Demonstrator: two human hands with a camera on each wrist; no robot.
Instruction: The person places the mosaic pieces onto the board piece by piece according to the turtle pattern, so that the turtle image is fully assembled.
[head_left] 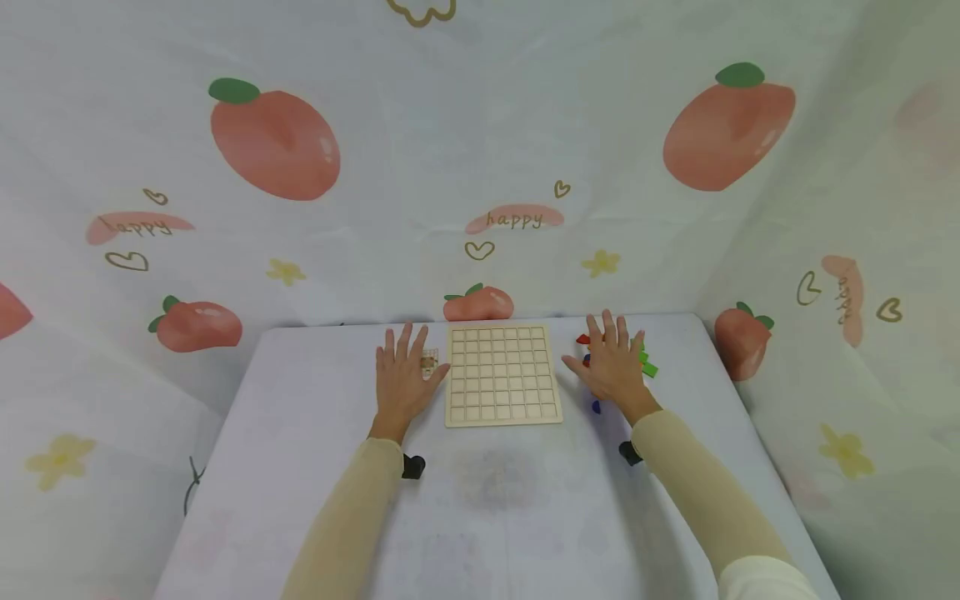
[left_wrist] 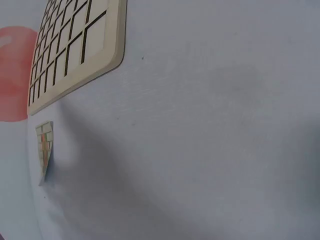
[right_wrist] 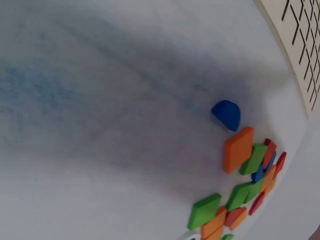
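A wooden grid board (head_left: pixel 504 375) with square recesses lies flat on the white table. Left of it, my left hand (head_left: pixel 401 379) is spread with straight fingers, its thumb near the board's edge. A small paper card (head_left: pixel 429 363) with a printed grid shows between that thumb and the fingers; in the left wrist view the card (left_wrist: pixel 45 150) looks curled. To the board's right, my right hand (head_left: pixel 611 367) has its fingers spread above coloured blocks and partly hides them. The right wrist view shows a blue block (right_wrist: pixel 227 115), an orange block (right_wrist: pixel 238 149) and a green block (right_wrist: pixel 204 211) among several more. Neither hand holds anything.
A white cloth printed with fruit (head_left: pixel 276 146) hangs behind the table and along its sides. Black wrist devices (head_left: pixel 412 467) show beside both forearms. A dark cord (head_left: pixel 193 483) lies by the left table edge. Part of a white round thing (right_wrist: pixel 191 236) shows near the blocks.
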